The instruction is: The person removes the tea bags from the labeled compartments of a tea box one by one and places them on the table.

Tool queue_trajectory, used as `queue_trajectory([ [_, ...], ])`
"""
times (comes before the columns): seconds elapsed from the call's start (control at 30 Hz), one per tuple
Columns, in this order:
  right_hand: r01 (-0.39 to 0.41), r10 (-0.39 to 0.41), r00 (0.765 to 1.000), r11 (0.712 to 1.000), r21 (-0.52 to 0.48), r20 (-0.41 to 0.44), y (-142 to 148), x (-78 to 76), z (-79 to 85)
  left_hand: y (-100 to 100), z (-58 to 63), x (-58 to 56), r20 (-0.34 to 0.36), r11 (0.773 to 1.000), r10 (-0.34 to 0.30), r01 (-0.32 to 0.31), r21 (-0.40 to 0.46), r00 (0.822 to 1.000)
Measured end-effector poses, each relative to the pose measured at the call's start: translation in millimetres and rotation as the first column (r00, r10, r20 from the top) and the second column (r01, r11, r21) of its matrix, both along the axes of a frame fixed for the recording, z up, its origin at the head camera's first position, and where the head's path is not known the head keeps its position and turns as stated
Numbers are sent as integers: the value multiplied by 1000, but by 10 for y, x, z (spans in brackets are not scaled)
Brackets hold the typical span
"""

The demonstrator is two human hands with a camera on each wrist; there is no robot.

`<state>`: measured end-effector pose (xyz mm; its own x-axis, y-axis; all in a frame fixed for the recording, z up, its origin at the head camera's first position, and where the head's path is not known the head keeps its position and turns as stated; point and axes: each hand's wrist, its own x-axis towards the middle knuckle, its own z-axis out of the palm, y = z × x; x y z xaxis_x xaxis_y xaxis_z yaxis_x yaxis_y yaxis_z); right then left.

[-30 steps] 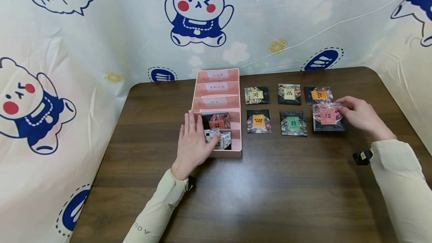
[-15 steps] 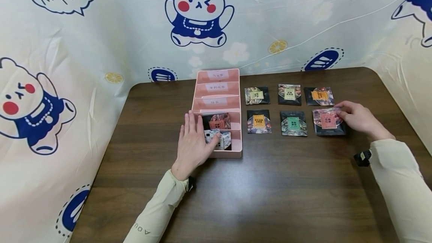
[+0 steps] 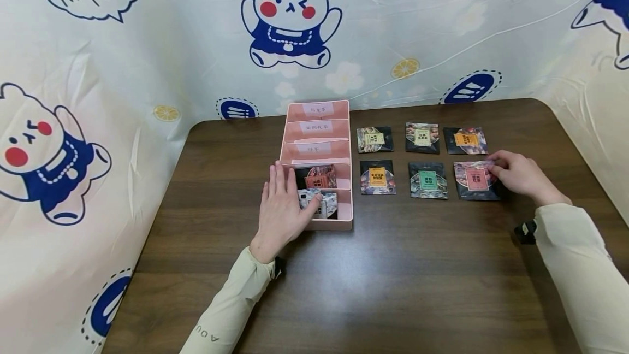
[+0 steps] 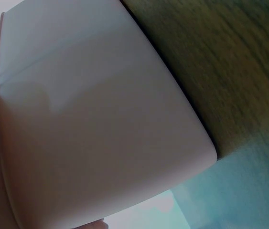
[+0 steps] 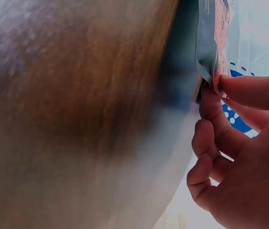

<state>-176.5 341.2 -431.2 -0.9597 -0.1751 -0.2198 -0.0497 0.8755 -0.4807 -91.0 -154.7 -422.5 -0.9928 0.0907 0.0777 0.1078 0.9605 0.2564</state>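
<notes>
My right hand [image 3: 521,176] pinches the upper right corner of a tea sachet [image 3: 476,180] with a pink-red label. In the right wrist view, thumb and forefinger meet on that sachet's edge [image 5: 209,43], close over the table. My left hand [image 3: 282,209] lies with straight fingers along the left wall of a pink divided box [image 3: 345,204], its thumb reaching over the front compartment. Inside the box, a red-labelled sachet [image 3: 319,177] lies in the second compartment from the front. A grey-white sachet [image 3: 330,205] sits in the front one, partly hidden by the thumb.
Several other sachets lie in two rows right of the box, among them an orange-labelled one [image 3: 466,140] and a green-labelled one [image 3: 428,180]. The box's rear compartments carry paper labels [image 3: 316,127]. A printed curtain [image 3: 373,26] hangs behind the brown table [image 3: 393,277].
The pink-red sachet has come down and slightly toward me, uncovering the orange-labelled one behind it. My right hand still pinches it. My left hand has stayed on the box.
</notes>
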Motion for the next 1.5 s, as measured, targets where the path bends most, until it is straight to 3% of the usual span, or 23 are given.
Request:
queue_trajectory([
  [0.3,11,-11,999,1000,6,38,-20,-11,7,-2,2,6,-4,1000,4,-4,1,1000],
  [0.63,66,-66,998,998,6,-16,-24,29,16,12,7,3,-11,1000,15,-15,-1,1000],
  [0.87,57,-58,997,998,-15,-59,-164,10,58,13,10,2,-18,1000,11,-11,3,1000],
  [1.1,29,-46,980,995,-94,-194,-517,-9,141,7,7,7,-12,1000,13,-13,2,1000],
  [1.3,-107,35,933,977,-183,-358,-980,-27,224,11,10,-1,3,1000,18,-18,3,1000],
  [1.5,-200,99,926,946,-253,-364,-1567,-11,288,12,9,-3,9,1000,23,-23,3,1000],
])
